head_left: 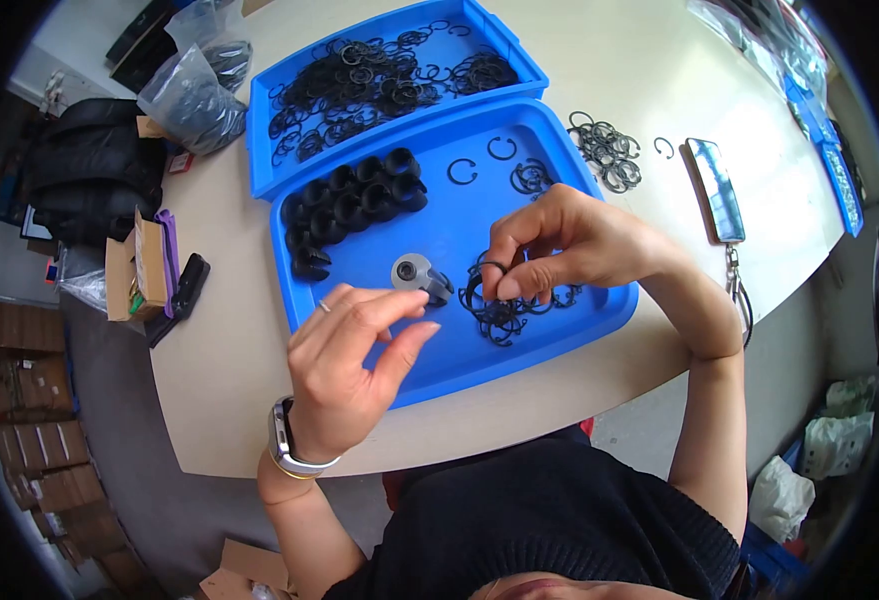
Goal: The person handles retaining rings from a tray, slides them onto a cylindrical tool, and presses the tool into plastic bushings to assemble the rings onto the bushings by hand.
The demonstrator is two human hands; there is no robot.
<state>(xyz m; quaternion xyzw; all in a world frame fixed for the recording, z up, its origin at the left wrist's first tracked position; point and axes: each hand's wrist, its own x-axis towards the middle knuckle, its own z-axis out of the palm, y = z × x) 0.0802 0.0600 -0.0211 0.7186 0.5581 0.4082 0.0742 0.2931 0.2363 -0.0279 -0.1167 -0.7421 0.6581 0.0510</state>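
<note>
The right hand [584, 245] is over the near right part of a shallow blue plastic tray [419, 372] on a pale, smooth worktop [224, 410]. Its thumb and index finger are closed in a pinch on a thin black ring [496, 266]. The ring sits at the fingertips, with an arc showing between them and the remainder partly hidden. Directly below and beside these fingertips lies a loose heap of thin black open-ended rings [502, 325]; contact between the hand and the heap cannot be determined.

The left hand [344, 350] is above the tray's near left edge, thumb and index finger parted, with the gap facing the right hand. Just beyond its index fingertip stands a grey round piece with a dark centre [408, 270], a dark curved part [440, 289] beside it; whether the fingertip touches either cannot be told.

Glossy black cup-shaped pieces [359, 205] stand in rows at the tray's far left, well apart from the right-hand fingers. A smaller cluster of black rings [531, 177] lies beyond the right hand, inside the tray.
</note>
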